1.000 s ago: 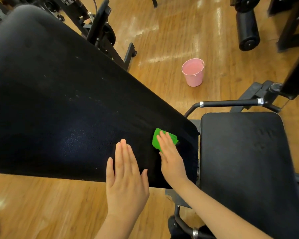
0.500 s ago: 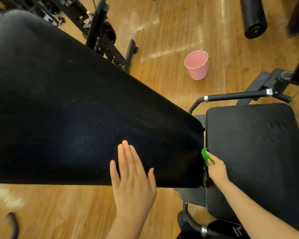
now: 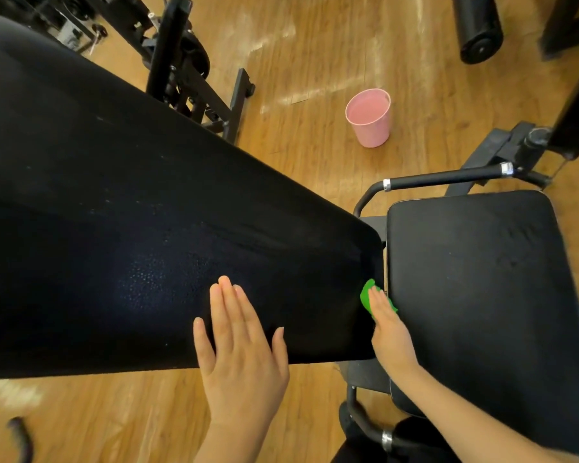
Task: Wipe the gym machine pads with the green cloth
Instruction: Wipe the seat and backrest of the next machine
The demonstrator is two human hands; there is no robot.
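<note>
A long black back pad [image 3: 141, 248] slopes from upper left down to the middle. Beside it on the right lies a square black seat pad [image 3: 482, 295]. My left hand [image 3: 241, 345] rests flat on the long pad near its front edge, fingers straight and spread. With straight fingers, my right hand [image 3: 391, 332] presses the green cloth [image 3: 367, 295] against the long pad's right end, in the gap between the two pads. Most of the cloth is hidden under the fingers.
A pink bucket [image 3: 370, 116] stands on the wooden floor beyond the pads. A black handle bar [image 3: 448, 178] curves behind the seat pad, another [image 3: 365, 426] in front. A black machine frame [image 3: 188, 78] stands at upper left, a roller pad [image 3: 478, 28] at upper right.
My right hand slid the cloth rightward off the long pad's top to its right end beside the seat pad. My left hand stayed flat on the pad.
</note>
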